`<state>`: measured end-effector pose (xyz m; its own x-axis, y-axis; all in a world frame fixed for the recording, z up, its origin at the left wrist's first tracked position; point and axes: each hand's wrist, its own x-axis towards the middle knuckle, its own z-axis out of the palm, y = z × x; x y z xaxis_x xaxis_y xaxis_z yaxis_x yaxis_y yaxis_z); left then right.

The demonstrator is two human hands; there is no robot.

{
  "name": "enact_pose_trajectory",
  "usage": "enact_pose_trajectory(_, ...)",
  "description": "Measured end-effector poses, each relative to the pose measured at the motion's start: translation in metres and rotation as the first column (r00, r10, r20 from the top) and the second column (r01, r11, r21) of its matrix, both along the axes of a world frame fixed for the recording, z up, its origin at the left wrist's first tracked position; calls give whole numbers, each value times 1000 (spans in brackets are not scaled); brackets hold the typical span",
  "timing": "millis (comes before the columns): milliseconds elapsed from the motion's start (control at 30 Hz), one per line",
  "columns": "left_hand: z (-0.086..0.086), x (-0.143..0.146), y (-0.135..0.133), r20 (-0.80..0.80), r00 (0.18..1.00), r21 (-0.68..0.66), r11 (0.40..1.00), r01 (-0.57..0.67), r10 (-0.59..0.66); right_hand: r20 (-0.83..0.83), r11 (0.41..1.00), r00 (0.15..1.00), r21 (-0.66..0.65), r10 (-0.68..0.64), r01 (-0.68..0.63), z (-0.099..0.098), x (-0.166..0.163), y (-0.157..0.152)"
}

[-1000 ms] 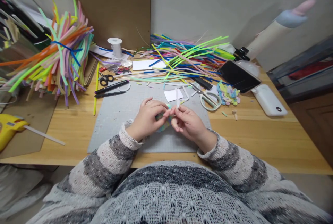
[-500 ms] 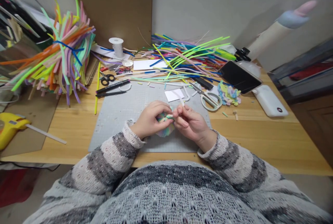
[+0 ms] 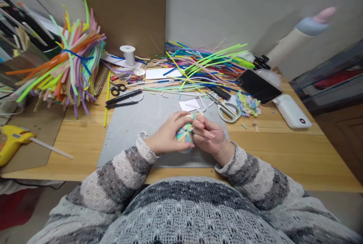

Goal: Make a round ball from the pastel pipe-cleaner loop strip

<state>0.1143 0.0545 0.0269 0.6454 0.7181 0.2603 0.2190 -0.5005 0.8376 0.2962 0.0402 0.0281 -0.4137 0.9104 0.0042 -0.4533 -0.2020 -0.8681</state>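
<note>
Currently left grip (image 3: pixel 167 138) cups pastel ball (image 3: pixel 184 134), right grip (image 3: pixel 210 136) pinches strip end at its top, over grey mat (image 3: pixel 133 123). Ball seemingly mostly wound; scissors (image 3: pixel 228 109) just beyond right grip.

Mat (image 3: pixel 133 123) centred on bench (image 3: pixel 283 149). Left hand (image 3: pixel 170 136) and right hand (image 3: pixel 211 137) meet on ball (image 3: pixel 184 133) over mat's near half. Scissors (image 3: pixel 227 108) at mat's right rear corner, stem pile (image 3: pixel 198 66) behind, glue gun (image 3: pixel 13 142) far left, phone (image 3: pixel 259 86) rear right.

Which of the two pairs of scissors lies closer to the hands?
The pale-handled scissors, at the right edge of the grey mat, just beyond the right hand. The small black-handled scissors lie farther off, beyond its far left corner.
</note>
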Motion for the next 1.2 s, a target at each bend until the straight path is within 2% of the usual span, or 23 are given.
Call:
enact_pose_trajectory(133, 6, -2, 0, -123, 992, 105, 994, -19, 31, -59, 999, 998, -32, 16, -17, -2, -3, -1)
enact_pose_trajectory(333, 7, -1, 2, -97, 995, 139, 990, 3, 10, -196, 987, 977, -123, 78, -104, 3, 1, 2)
enact_pose_trajectory(400, 8, -4, 3, -110, 994, 146, 989, 5, 11, -141, 972, 977, -150, 159, -180, 7, 7, 5)
enact_pose_trajectory(467, 9, -7, 5, -141, 990, 144, 989, 16, 5, 1, 963, 973, -144, 230, -228, 11, 14, 9)
enact_pose_trajectory(500, 10, -9, 6, -155, 988, 142, 990, 25, -2, 86, 970, 970, -113, 226, -215, 12, 16, 10)
enact_pose_trajectory(567, 11, -13, 8, -176, 984, 148, 988, 52, -25, 208, 991, 970, -2, 128, -131, 12, 17, 11)
enact_pose_trajectory(667, 8, -15, 9, -229, 973, 184, 981, 58, -15, 214, 994, 976, 112, -30, 6, 4, 11, 11)
enact_pose_trajectory(800, -4, -17, 8, -344, 930, 191, 979, -66, 130, 174, 999, 984, 30, -36, 31, -13, 1, 11)
enact_pose_trajectory(867, -10, -17, 9, -354, 926, 159, 984, -77, 129, 109, 998, 993, -36, -51, 56, -19, 0, 12)
enact_pose_trajectory(1033, -14, -15, 11, -181, 982, 55, 998, -42, 51, -77, 988, 996, -153, -45, 33, -15, 3, 16)
enact_pose_trajectory(1133, -12, -11, 10, 7, 997, -32, 997, -75, 75, -204, 984, 977, -174, -62, 26, -6, 5, 16)
enact_pose_trajectory(1200, -10, -6, 6, 128, 987, -148, 986, -82, 102, -283, 979, 956, -201, -77, 19, 1, 5, 15)
